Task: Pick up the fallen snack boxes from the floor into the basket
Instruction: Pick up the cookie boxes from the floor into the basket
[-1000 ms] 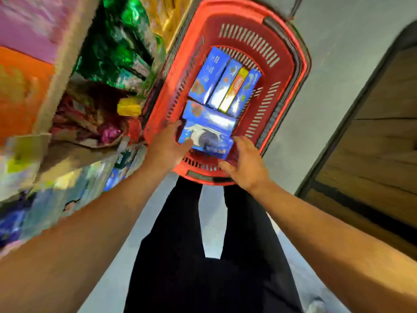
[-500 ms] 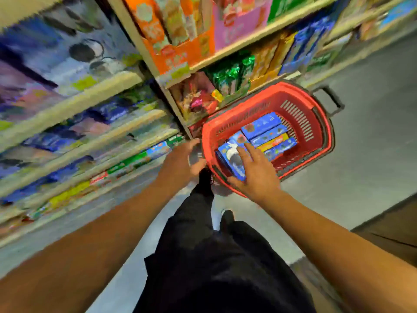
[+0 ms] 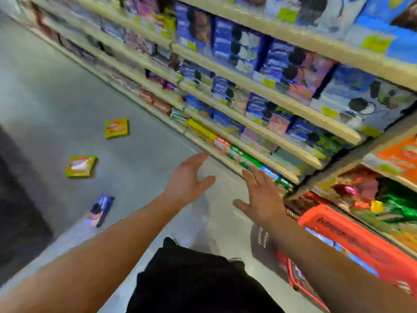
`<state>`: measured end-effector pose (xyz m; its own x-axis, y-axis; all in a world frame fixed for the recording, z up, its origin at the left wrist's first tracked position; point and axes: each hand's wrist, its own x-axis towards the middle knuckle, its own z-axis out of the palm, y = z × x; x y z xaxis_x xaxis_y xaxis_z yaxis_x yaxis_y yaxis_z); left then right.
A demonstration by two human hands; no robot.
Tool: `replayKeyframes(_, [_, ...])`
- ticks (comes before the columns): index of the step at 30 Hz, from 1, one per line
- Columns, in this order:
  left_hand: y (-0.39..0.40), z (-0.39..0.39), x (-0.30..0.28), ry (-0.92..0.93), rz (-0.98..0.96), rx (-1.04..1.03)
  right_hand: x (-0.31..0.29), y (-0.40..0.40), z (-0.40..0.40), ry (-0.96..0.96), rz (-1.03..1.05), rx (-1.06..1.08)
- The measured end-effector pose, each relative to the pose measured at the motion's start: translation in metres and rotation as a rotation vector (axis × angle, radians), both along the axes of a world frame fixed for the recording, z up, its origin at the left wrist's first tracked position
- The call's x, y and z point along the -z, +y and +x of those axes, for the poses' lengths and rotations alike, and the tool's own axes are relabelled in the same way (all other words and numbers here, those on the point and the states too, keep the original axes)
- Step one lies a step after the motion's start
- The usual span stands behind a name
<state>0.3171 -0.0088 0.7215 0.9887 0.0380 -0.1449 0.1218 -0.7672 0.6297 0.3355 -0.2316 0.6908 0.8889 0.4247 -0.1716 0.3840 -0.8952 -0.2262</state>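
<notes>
Three fallen snack boxes lie on the grey floor to my left: a yellow box [image 3: 116, 128] farthest away, a yellow-green box [image 3: 81, 166] nearer, and a blue-purple box [image 3: 100, 210] closest to me. My left hand [image 3: 187, 177] and my right hand [image 3: 259, 195] are both raised over the floor with fingers spread, holding nothing. The red basket [image 3: 352, 240] stands at the lower right behind my right forearm, with blue boxes partly visible inside.
Long store shelves [image 3: 248, 86] full of blue, green and orange snack packs run along the right side. A dark fixture [image 3: 15, 199] edges the aisle at the left. My black trousers [image 3: 198, 281] fill the bottom centre.
My view has swung left, away from the basket toward the aisle floor. Both hands have left the blue box in the basket and now hang empty in the air.
</notes>
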Motion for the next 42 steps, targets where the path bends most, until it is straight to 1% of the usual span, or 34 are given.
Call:
replayKeyframes(4, [0.097,-0.061,-0.001,-0.026,0.016,-0.267,-0.003,0.107,0.0,-0.005,-0.006,-0.208])
replayKeyframes(6, [0.134,-0.085,-0.004,-0.042,0.033,-0.359,-0.007,0.154,-0.007,-0.003,0.005,-0.277])
replayKeyframes(10, [0.224,-0.152,-0.001,-0.028,0.056,-0.586,-0.004,0.268,-0.045,0.046,0.024,-0.464])
replayKeyframes(13, [0.27,-0.196,0.007,0.004,0.055,-0.701,-0.001,0.328,-0.068,0.075,0.001,-0.577])
replayKeyframes(15, [0.31,-0.234,0.015,-0.012,0.039,-0.805,0.002,0.38,-0.087,0.076,-0.024,-0.669])
replayKeyframes(18, [0.345,-0.271,0.024,-0.038,0.042,-0.922,-0.002,0.431,-0.099,0.056,-0.077,-0.76])
replayKeyframes(20, [0.361,-0.296,0.028,-0.031,0.015,-1.025,-0.003,0.465,-0.107,0.029,-0.108,-0.835])
replayKeyframes(24, [0.385,-0.333,0.043,0.004,-0.012,-1.158,0.001,0.526,-0.119,0.034,-0.151,-0.942])
replayKeyframes(29, [0.411,-0.347,0.06,0.072,-0.046,-1.287,0.018,0.593,-0.119,0.048,-0.204,-1.04])
replayKeyframes(33, [0.432,-0.335,0.073,0.103,-0.085,-1.355,0.033,0.638,-0.105,0.069,-0.235,-1.112])
replayKeyframes(36, [0.457,-0.315,0.085,0.154,-0.1,-1.386,0.047,0.678,-0.086,0.081,-0.236,-1.162])
replayKeyframes(39, [0.49,-0.283,0.099,0.248,-0.141,-1.398,0.064,0.72,-0.058,0.103,-0.266,-1.206])
replayKeyframes(42, [0.527,-0.253,0.115,0.311,-0.171,-1.393,0.085,0.76,-0.032,0.16,-0.3,-1.235])
